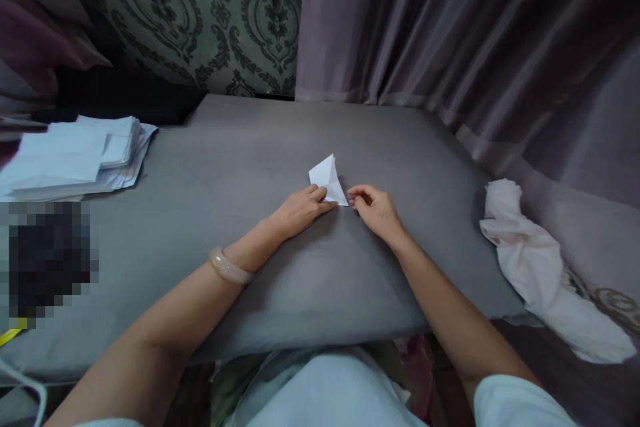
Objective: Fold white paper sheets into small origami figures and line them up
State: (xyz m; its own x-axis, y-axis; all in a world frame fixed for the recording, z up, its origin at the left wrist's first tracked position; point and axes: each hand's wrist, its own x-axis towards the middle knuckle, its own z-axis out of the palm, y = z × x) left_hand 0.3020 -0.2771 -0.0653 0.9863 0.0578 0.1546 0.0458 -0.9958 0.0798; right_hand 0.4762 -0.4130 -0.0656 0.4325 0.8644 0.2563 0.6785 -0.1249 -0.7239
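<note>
A small white folded paper (325, 170) lies near the middle of the grey-covered surface, with a pointed tip toward the back and a sharp corner to the right. Creases run across it. My left hand (307, 205) presses down on its lower left part, one finger stretched along the front edge and the others bent, hiding that side. A pale bangle circles my left wrist. Just beyond the paper's right corner is my right hand (375, 210), its fingers loosely bent and the thumb a little apart from them. Nothing shows in it.
White paper sheets (75, 153) lie piled at the left, in front of a dark cloth (125, 97). Below them is a blurred-out dark patch (50, 257). A crumpled pale cloth (530, 253) lies at the right edge. Curtains (400, 20) hang behind and to the right.
</note>
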